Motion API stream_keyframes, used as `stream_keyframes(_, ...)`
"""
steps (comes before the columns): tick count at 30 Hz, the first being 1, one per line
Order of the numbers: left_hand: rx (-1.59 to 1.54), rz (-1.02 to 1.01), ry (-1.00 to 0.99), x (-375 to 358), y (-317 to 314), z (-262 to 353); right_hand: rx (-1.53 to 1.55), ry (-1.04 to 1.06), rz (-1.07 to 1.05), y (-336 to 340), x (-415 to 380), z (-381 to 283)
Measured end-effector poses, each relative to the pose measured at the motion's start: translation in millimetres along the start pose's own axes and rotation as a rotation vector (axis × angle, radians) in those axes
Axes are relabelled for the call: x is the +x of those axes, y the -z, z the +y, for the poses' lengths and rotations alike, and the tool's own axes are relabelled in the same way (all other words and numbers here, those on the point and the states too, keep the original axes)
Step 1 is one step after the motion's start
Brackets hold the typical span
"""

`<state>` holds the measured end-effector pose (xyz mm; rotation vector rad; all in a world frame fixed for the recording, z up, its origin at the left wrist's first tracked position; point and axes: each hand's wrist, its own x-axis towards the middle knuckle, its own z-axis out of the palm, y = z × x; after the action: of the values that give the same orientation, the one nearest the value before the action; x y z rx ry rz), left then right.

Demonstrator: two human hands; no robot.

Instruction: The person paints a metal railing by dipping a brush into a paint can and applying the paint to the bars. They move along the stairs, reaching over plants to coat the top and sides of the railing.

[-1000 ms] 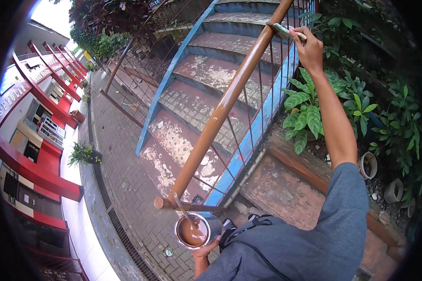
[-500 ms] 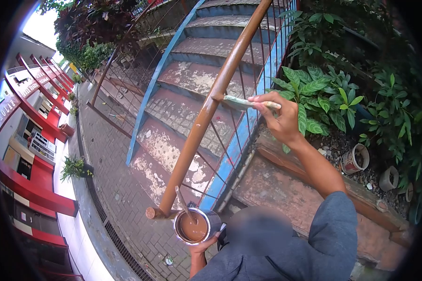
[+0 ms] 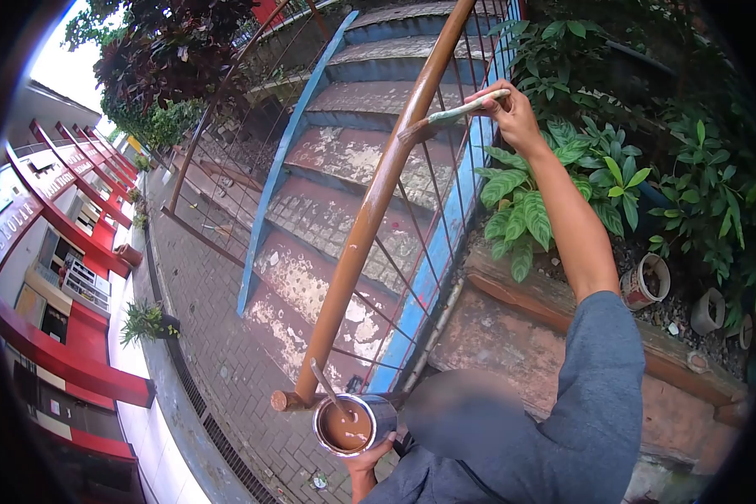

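My right hand (image 3: 512, 113) grips a paintbrush (image 3: 449, 116) whose bristles press against the brown-painted handrail (image 3: 370, 210) of an outdoor staircase, about two thirds of the way up its visible length. My left hand (image 3: 368, 464), low in the view, holds from beneath a metal can of brown paint (image 3: 347, 424). A stir stick (image 3: 328, 388) stands tilted in the can. The can sits just below the handrail's lower end.
Worn steps with a blue stringer (image 3: 344, 193) rise behind the rail's thin bars. Leafy plants (image 3: 546, 202) and small pots (image 3: 647, 281) fill a bed on the right behind a low brick curb (image 3: 563, 311). Brick paving (image 3: 218, 336) and a red-and-white building (image 3: 50, 252) lie left.
My right hand swept the brush down the handrail from high up, then back up to the present spot. The can in my left hand stayed roughly in place.
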<state>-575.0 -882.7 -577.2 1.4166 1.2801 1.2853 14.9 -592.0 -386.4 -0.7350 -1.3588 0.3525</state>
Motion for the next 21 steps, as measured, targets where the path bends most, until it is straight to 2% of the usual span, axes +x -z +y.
stream_keyframes(3, 0.024, 0.021, 0.028, -1.0, 1.0, 11.6, 0.019, 0.033, 0.135, 20.6, 11.9, 9.0)
stream_keyframes(7, 0.067, 0.007, 0.069, -5.1, 13.5, -1.0, -0.083, 0.087, 0.563, 38.2, 22.5, 11.4)
stream_keyframes(10, 0.065, 0.014, 0.071, -3.9, 18.1, -12.2, -0.047, 0.245, 0.795, 36.6, 28.7, 12.4)
stream_keyframes(13, 0.060, 0.016, 0.042, -3.3, 21.8, -16.8, -0.123, 0.202, 0.835, 17.7, 28.7, 6.9)
stream_keyframes(14, 0.098, -0.008, 0.035, -3.8, 24.9, -20.4, -0.098, 0.248, 0.835, 10.1, 30.8, 11.7)
stream_keyframes(18, 0.213, -0.045, -0.028, -2.3, 32.7, -31.3, -0.184, 0.239, 0.718, -25.4, 17.3, 11.3)
stream_keyframes(19, 0.211, -0.045, -0.030, -0.8, 31.8, -30.5, -0.281, 0.172, 0.698, -36.3, 7.8, 3.3)
stream_keyframes(21, 0.119, -0.055, -0.019, 2.1, 25.2, -21.4, -0.301, 0.178, 0.672, -50.1, -7.5, 1.1)
